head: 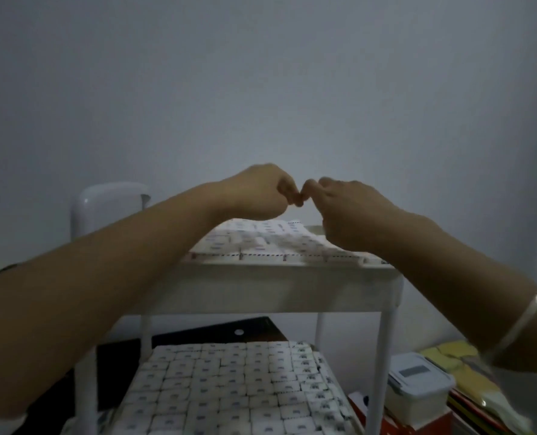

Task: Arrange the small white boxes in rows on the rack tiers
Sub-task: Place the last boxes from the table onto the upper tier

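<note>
A white rack stands before me, its top tier (276, 277) packed with rows of small white boxes (260, 240). The lower tier (333, 372) is also covered with rows of small white boxes (229, 387). My left hand (257, 193) and my right hand (351, 211) hover above the far part of the top tier. Both have their fingers curled, and their fingertips meet in the middle. No box shows in either hand; the frame is blurred there.
A white rounded object (110, 202) stands behind the rack on the left. Right of the rack sit a lidded plastic container (417, 384), yellow packets (461, 368) and a red box (417, 422). A dark board (229, 331) lies behind the lower tier. A grey wall backs everything.
</note>
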The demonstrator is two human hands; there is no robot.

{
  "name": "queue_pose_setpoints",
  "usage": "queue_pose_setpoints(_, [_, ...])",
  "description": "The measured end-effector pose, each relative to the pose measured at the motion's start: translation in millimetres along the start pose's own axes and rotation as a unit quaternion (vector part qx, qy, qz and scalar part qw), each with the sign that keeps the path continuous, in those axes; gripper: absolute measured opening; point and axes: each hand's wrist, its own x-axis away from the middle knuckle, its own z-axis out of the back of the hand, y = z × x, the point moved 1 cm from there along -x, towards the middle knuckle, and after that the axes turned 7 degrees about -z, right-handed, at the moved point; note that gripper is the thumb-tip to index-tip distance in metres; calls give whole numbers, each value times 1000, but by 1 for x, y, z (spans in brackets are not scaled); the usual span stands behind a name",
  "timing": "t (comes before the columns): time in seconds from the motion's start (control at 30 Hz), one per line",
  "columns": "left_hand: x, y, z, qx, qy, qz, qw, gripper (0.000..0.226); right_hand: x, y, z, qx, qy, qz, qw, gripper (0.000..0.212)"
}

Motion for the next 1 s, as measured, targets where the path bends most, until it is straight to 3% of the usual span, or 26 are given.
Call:
queue_pose_setpoints(0.1, [64, -3, 19, 5, 103, -42, 994, 29, 33, -42, 9, -114, 132, 49, 983, 25])
queue_pose_setpoints(0.2, [145, -13, 22, 29, 162, -48, 985, 29, 66, -92, 0, -224, 236, 103, 940, 18])
queue_pose_setpoints(0.3, [228, -40, 10, 28, 194, 5, 981, 28, 93, -147, -21, -336, 271, 160, 888, 11])
queue_pose_setpoints(0.43, [336, -107, -25, 26, 184, 179, 966, 37, 131, -232, -60, -435, 149, 247, 853, 13])
queue_pose_setpoints(0.53, [405, -150, -57, -39, 164, 299, 939, 38, 150, -296, -100, -372, -46, 257, 891, 34])
queue_pose_setpoints(0.6, [434, -164, -76, -93, 126, 287, 945, 30, 155, -330, -127, -276, -142, 218, 925, 56])
queue_pose_setpoints(0.67, [450, -172, -94, -136, 76, 259, 953, 30, 156, -354, -145, -195, -182, 199, 943, 65])
queue_pose_setpoints(0.8, [459, -184, -118, -184, -15, 221, 958, 44, 153, -377, -170, -99, -240, 209, 943, 72])
queue_pose_setpoints(0.87, [460, -186, -121, -191, -41, 205, 959, 43, 155, -379, -176, -94, -249, 203, 942, 75])
queue_pose_setpoints(1.0, [463, -182, -114, -174, -17, 191, 966, 24, 162, -368, -167, -182, -205, 216, 937, 51])
